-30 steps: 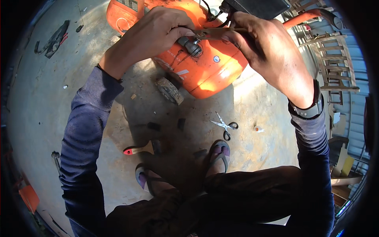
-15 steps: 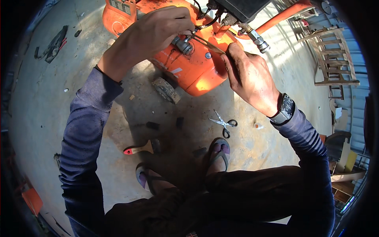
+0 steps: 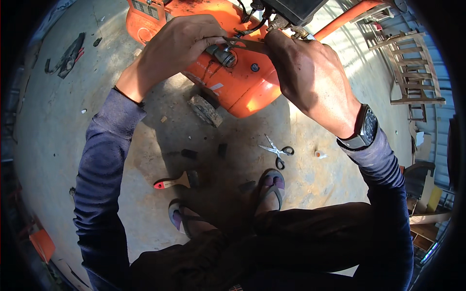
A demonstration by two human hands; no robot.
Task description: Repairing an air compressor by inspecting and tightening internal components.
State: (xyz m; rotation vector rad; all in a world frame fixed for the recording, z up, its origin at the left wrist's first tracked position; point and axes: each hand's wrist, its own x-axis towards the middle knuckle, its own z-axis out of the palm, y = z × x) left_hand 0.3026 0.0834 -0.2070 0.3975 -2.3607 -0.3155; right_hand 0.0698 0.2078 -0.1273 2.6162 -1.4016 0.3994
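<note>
Clock positions are taken from the strip, with twelve at the top of the view.

A thin brownish strip is held between the two hands, directly above the tank and just beside the valve. Its near end is pinched between the thumb and fingers of the left hand, at nine o'clock. Its far end is run into the grasp of the right hand, at four o'clock, and appears clamped there, though the fingertips are partly hidden. The strip is seen nearly straight and is judged to be under tension.

The valve, of grey metal, is found at eight o'clock, mounted on the orange tank. Whether the strip is touching the valve's side outlet cannot be told; the left fingers are set close against it.

The work is judged to be under way and unfinished, since both ends of the strip are in hand. No part of it can be confirmed as fixed to the valve. Securing or releasing the strip is judged to be outstanding.

A black box is noted near one o'clock. On the floor, scissors are lying spread between five and six, a small bottle at five, and a brush at seven.
</note>
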